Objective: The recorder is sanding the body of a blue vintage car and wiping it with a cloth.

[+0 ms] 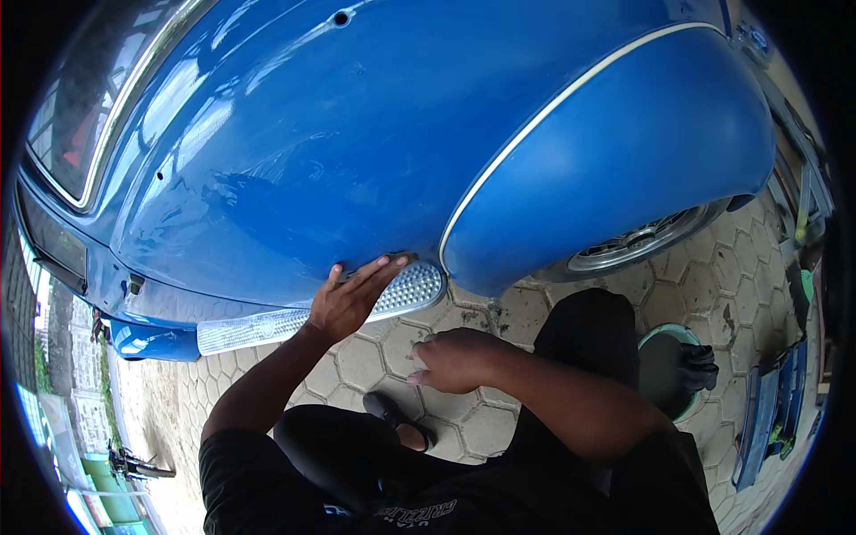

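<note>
My left hand lies with its fingers stretched out against the lower side of a blue car. Under the fingertips a small dark piece, like a thin pad, is pressed to the paint; most of it is hidden. The paint around it has wet-looking streaks. Just below the hand runs a silver, dimpled running board. My right hand hangs in the air above the paving, apart from the car. It is loosely curled, thumb and forefinger apart, with nothing seen in it.
A blue fender edged in cream trim bulges at the right, above a wheel. Beside my right knee stands a green-rimmed bucket with a dark cloth-like thing over its rim. Blue panels lie at far right on hexagonal pavers.
</note>
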`<state>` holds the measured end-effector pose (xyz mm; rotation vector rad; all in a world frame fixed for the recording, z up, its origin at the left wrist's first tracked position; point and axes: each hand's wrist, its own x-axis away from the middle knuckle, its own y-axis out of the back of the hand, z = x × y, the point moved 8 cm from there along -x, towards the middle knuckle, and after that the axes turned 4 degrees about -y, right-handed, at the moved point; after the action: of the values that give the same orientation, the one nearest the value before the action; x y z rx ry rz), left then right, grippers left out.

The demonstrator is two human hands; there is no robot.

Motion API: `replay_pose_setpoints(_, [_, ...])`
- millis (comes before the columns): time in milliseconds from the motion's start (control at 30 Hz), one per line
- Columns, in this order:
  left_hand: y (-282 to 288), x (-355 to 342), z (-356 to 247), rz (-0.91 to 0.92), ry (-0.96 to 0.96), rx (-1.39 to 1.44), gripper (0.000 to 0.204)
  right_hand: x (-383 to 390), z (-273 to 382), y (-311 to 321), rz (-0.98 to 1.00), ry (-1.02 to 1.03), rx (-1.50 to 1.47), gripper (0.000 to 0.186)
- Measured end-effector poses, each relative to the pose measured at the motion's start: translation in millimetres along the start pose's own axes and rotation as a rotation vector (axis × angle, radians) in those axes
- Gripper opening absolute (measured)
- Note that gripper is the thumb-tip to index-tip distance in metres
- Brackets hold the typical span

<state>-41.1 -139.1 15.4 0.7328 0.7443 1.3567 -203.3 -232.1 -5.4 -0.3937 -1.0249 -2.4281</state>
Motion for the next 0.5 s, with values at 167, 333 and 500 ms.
replay_pose_setpoints(167, [62.3, -18.2, 54.3, -0.221, 0.294, -0.193, 0.077, -0.7, -4.5, 1.3, 0.063, -0.024, 0.012, 0.067])
replay_pose_setpoints(333, [72.1, -23.8, 81.0, -0.337, 0.516, -0.087, 0.069, 0.3, -1.3, -1.6, 0.042, -0.027, 0.025, 0.068])
replay_pose_setpoints(500, [33.2, 8.1, 38.6, -0.253, 0.354, -0.033, 0.067, 5.3, -4.9, 2.1, 0.012, -0.011, 0.020, 0.070])
